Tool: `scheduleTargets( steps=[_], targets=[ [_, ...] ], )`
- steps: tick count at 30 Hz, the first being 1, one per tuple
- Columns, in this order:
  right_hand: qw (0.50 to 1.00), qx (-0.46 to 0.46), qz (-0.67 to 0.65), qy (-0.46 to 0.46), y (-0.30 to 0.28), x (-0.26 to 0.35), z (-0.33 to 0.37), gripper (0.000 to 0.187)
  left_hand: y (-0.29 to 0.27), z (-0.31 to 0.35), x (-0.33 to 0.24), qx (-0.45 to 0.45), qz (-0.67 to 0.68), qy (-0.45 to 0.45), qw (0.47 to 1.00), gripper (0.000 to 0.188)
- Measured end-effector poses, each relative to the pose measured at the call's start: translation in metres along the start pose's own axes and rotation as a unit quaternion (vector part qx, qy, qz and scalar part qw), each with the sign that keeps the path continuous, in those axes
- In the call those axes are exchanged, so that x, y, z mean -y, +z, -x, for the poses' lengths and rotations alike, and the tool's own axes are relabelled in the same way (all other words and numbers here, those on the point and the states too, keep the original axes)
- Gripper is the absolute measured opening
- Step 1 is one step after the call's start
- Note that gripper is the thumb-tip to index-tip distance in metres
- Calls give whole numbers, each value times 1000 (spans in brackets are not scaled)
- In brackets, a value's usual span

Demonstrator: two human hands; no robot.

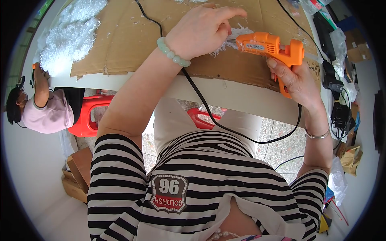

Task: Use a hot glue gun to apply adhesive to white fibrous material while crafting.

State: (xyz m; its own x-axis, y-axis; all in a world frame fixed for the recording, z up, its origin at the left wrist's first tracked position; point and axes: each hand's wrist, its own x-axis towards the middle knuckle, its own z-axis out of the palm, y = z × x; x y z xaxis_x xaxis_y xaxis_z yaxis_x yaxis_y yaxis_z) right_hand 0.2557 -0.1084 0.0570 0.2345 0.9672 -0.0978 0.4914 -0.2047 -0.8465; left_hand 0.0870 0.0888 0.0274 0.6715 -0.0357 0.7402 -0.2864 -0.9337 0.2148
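Observation:
My right hand point(295, 80) is wrapped round the grip of an orange hot glue gun point(259, 43), its fingers by the trigger. The nozzle points left, over a small piece of white shaggy fabric point(240, 32) on the cardboard. At that fabric's left side is my left hand point(203, 32), index finger stretched out and the other fingers curled in at the fabric's edge. The hand itself covers part of the fabric and the grip on it. A black cord point(261, 142) runs down from the gun's handle and loops across in front of me.
A brown cardboard sheet point(128, 44) covers much of the white table. White shaggy fabric point(70, 38) is heaped at the far left, where another person point(48, 110) works near a red stool point(86, 116). Black adapters and cables point(341, 114) crowd the right edge, beside plastic bags.

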Motion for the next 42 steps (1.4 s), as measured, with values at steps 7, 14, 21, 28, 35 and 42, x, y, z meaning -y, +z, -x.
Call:
scheduleTargets(
  steps=[7,14,21,28,35,42],
  targets=[
    [1000,-3,-9,-13,-6,-3,6,29,2,-1,-9,32,7,-185,982,33],
    [981,-89,-168,-35,-28,-21,27,25,1,-3,-10,59,41,-206,976,39],
    [954,-159,-249,-50,-34,-25,21,33,3,-5,-22,75,-59,-166,981,22],
    [957,-139,-250,-51,-44,-31,3,29,7,-9,-33,125,-216,-54,967,17],
    [962,-139,-233,-37,-60,-48,-19,29,13,-2,-36,93,-249,-74,961,9],
    [944,-164,-287,-18,-62,-56,-23,29,21,-2,-37,67,-205,-202,955,9]
  ],
)
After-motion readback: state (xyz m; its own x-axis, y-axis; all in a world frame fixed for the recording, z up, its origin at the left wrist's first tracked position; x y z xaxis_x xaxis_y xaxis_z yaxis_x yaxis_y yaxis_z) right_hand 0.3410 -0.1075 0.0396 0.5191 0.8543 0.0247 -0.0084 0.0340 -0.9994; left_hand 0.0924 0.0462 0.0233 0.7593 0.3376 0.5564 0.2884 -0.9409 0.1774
